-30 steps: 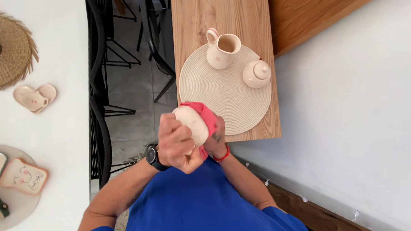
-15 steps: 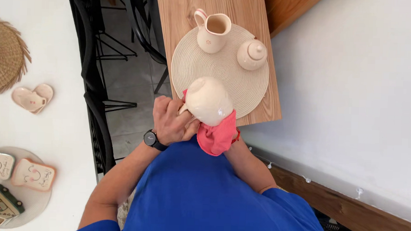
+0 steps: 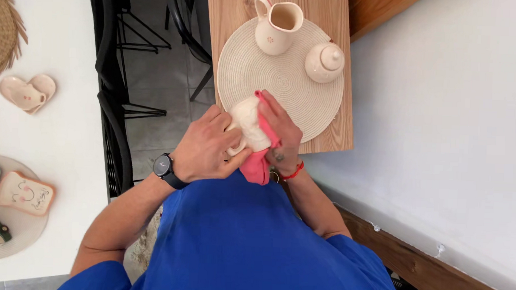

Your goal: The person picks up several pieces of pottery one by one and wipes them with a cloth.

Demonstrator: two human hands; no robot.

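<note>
Over the near edge of the wooden table (image 3: 240, 13), a cream cup (image 3: 246, 123) is gripped closed-fingered by the left hand (image 3: 203, 149) while a pink cloth (image 3: 261, 156) is pressed on it by the right hand (image 3: 281, 137), with bare woven mat (image 3: 283, 86) just beyond.

A single head-worn camera looks steeply down, close over the wooden shelf (image 3: 327, 136) and floor.

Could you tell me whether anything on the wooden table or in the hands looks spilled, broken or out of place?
Nothing stands out. The cream ceramic jug and lidded cream sugar pot stand upright on the round woven placemat, with no spill. The left hand holds a cream ceramic cup while the right hand presses a pink cloth against it; no cracks show.
</note>
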